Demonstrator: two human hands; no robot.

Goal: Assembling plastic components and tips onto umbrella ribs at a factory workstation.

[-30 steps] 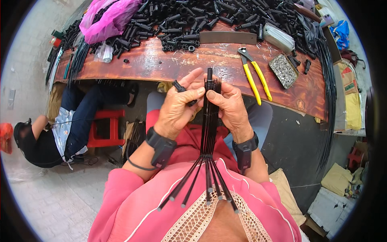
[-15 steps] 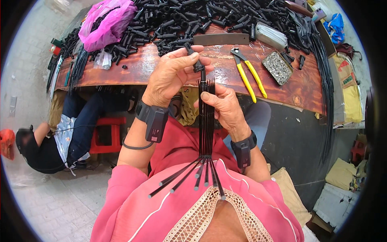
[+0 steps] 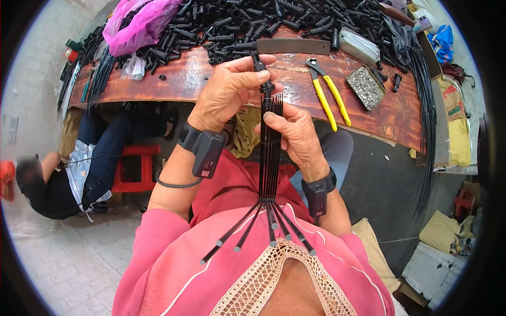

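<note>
Upright before my chest stands a black umbrella frame (image 3: 269, 163), its thin ribs gathered in a bundle and several rods with grey round ends fanning out at the bottom. My left hand (image 3: 232, 87) pinches a black plastic tubular piece (image 3: 262, 71) at the frame's upper end, thumb across it. Lower down, my right hand (image 3: 295, 131) grips the rib bundle with the thumb in front; its other fingers are partly hidden behind. On the table to the right of my hands lie yellow-handled pliers (image 3: 328, 95).
Black plastic tubular parts (image 3: 226, 31) are heaped along the back of the wooden table (image 3: 179, 79). Also there are a flat metal bar (image 3: 293, 46), a tin of small metal pieces (image 3: 366, 88), a pink bag (image 3: 139, 26) and hanging black ribs (image 3: 426, 116). Another person (image 3: 50, 189) sits at left.
My left hand and the plastic piece have shifted slightly upward. The frame has turned a little, so its lower rods fan differently. My right hand keeps its grip.
</note>
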